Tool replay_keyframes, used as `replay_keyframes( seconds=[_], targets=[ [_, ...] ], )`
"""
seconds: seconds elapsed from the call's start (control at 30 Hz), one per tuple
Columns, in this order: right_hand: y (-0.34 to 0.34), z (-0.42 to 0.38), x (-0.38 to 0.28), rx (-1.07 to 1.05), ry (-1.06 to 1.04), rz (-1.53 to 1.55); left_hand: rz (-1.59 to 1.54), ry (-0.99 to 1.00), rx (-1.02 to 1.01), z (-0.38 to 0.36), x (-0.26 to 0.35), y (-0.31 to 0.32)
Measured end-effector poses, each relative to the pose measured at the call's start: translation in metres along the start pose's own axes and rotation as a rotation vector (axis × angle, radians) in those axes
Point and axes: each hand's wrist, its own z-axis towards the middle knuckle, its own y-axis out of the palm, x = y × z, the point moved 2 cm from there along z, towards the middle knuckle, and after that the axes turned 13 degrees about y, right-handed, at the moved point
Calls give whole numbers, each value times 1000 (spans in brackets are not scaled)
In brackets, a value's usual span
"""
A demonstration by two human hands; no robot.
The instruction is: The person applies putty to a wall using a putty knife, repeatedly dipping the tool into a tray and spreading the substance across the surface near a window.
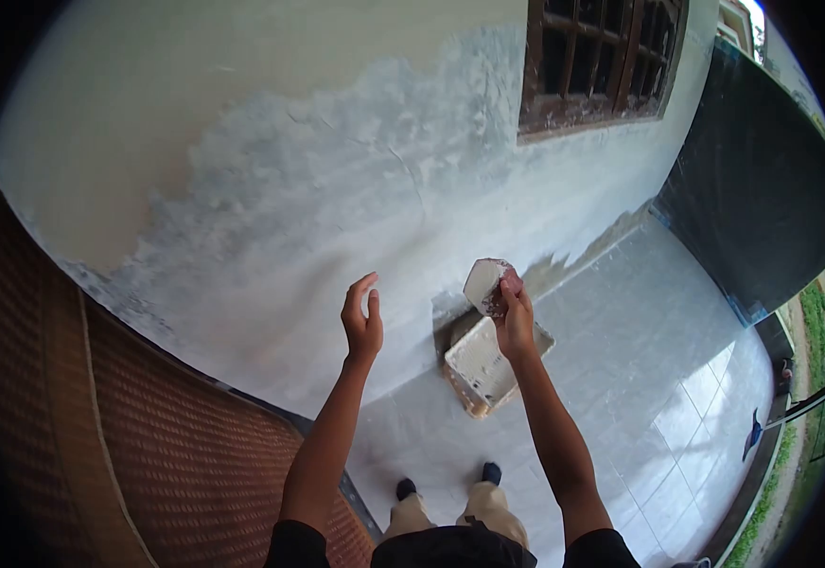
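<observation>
Right hand (515, 320), centre of frame, pinches a small flat block (486, 282), prob. a plastering float or sanding pad, w/ a pale face coated in white filler and a reddish back. The grip is closed around its lower edge, fingers wrapped on the reddish side, the pale face turned toward the wall (318, 218). The block is held up in the air, near the wall but I cannot tell if it touches. It looks stiff and quite light, one hand is enough; the wet coating is likely slippery, so hold should be on the clean back or edges, not on the coated face.

Left hand (362, 322), a bit left of centre, is empty, fingers spread loosely and half curled, apart from the wall.

Below the right hand, on the tiled floor (640, 322), stands a flat rectangular tray (481, 364), tilted corner-on to the wall. Inside it is a layer of white-grey paste, approx. covering the whole bottom; rim is smeared. Depth of paste I cannot tell.

Window (602, 62) w/ dark wooden frame is at upper right.
</observation>
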Motion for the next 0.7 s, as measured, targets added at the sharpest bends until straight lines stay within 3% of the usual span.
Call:
replay_keyframes(
  seconds=[0.2,0.27,0.33,0.47,0.53,0.7],
  targets=[
    [-114,29,-2,78,101,-152,-4,-158,-25,-77,-17,83],
    [-165,35,13,110,144,-216,-69,-298,33,-119,-25,108],
    [-208,48,20,170,112,-490,-54,-396,38,-158,-32,133],
    [-277,50,42,258,188,-717,-35,-623,41,-250,-37,171],
    [-305,54,58,324,219,-1007,-48,-718,40,-285,-39,186],
    [-349,67,95,260,116,-1329,-57,-912,43,-364,-51,214]
  ],
)
